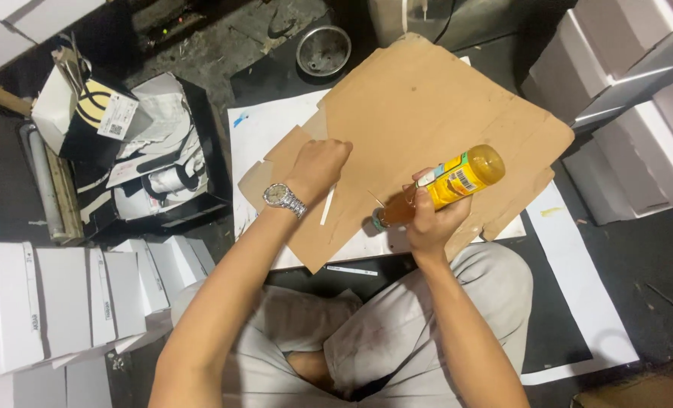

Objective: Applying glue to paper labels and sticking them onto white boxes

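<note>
So starting at the fingers: the right hand (429, 219) is wrapped tight around the neck end of a clear plastic bottle of amber-yellow liquid with a yellow label (446, 183), a bit right of centre in the frame. The bottle is tipped way over, its long axis running from lower left to upper right, with the teal nozzle end (379, 221) pointing down-left at the board and the fat base up toward the upper right.

The left hand (317, 168) is curled into a loose fist just left of centre, knuckles down on the flat brown cardboard sheet (427, 98). I can't tell if it's pinching anything, though a thin white strip (326, 205) lies on the cardboard right below it. There's a silver metal wristwatch (283, 199) on that wrist.

The relation that matters: the nozzle sits just right of the white strip and the left fist, near but not touching, so the bottle tip points at the patch of cardboard between the 2 hands.

Further out, the cardboard rests on white paper sheets (264, 132). A small round metal bowl (323, 51) sits at top centre, an open black shoebox stuffed with paper (151, 162) in the upper left, and stacks of white boxes (57, 302) at lower left.
</note>
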